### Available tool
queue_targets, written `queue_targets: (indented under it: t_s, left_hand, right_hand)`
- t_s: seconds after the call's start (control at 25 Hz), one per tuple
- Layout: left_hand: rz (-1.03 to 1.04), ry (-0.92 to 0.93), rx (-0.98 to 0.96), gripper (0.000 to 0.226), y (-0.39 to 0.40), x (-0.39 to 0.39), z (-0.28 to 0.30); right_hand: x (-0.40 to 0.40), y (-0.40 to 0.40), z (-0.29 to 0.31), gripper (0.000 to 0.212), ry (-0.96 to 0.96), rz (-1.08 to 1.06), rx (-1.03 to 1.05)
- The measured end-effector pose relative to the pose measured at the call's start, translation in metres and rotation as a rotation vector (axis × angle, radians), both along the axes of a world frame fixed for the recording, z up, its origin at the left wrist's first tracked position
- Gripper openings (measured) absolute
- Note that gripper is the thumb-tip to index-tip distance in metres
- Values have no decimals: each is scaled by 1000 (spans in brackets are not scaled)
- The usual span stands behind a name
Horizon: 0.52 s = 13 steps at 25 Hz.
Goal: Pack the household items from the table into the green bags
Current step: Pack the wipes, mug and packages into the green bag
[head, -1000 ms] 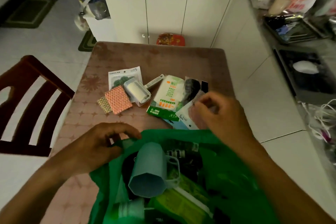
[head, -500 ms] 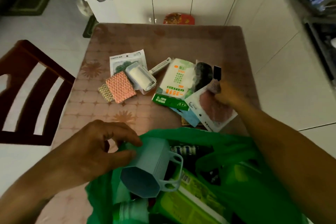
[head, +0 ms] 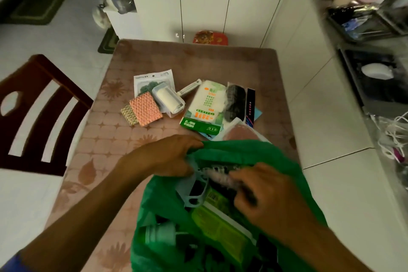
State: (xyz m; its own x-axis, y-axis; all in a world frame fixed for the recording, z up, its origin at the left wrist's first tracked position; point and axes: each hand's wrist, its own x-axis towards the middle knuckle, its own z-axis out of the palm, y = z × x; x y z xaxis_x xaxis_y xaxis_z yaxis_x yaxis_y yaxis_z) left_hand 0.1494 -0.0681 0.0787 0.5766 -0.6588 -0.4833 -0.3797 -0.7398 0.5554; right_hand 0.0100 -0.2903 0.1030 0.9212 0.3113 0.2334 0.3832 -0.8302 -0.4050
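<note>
An open green bag (head: 276, 161) stands at the table's near edge. Inside it are a pale blue handled cup (head: 195, 192), a green packet (head: 220, 225) and a white-capped bottle (head: 161, 235). My left hand (head: 167, 157) grips the bag's far-left rim, just above the cup. My right hand (head: 267, 194) is inside the bag mouth with its fingers curled over a blurred pale item; its grip is unclear. Behind the bag lie a white packet with a pink pad (head: 239, 133), a green-and-white pack (head: 205, 110), a black item in a sleeve (head: 236, 101), a lint roller (head: 170, 99), a pink sponge (head: 145, 111) and a carded green item (head: 150, 81).
The pink patterned table (head: 198, 62) stands against white cabinets (head: 205, 0). A dark wooden chair (head: 37, 115) is at its left. A cluttered counter (head: 375, 86) with trays and cables runs along the right. A red tin (head: 209, 38) sits past the table's far edge.
My right hand left the pink-pad packet on the table and came back into the bag mouth. My left hand shifted from the blue cup up to the bag's rim.
</note>
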Motion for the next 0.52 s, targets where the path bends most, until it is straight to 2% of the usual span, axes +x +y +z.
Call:
queue_targets:
  t_s: [0.08,0.16,0.2,0.28,0.32,0.4,0.44,0.48,0.52]
  left_hand:
    - [29,-38,-60,77,10,-4,-3]
    - [26,-52,-98,82,18,-9,-6]
    - [21,-41,-107,83,20,-12,-6]
    - [16,-20,-119,83,24,-16,-6]
    - [21,-14,-135,82,25,-16,-7]
    - [46,11,-165,80,26,-17,-9]
    - [57,25,-180,79,27,-17,-10]
    - [64,39,-199,79,29,-17,-10]
    - [70,55,-220,80,29,-16,-12]
  right_hand:
    - [4,12,-14,30,169,35,-278]
    - [15,23,-22,35,389,7,-377]
    - [19,23,-19,33,430,25,-346]
    - [32,15,-3,38,443,21,-117]
    - [44,4,4,44,441,-34,80]
    - [87,-26,-3,36,438,-161,426]
    - [115,-41,-18,28,442,-258,467]
    - [142,-58,-41,22,472,-356,413]
    - [165,-72,-68,27,568,-432,302]
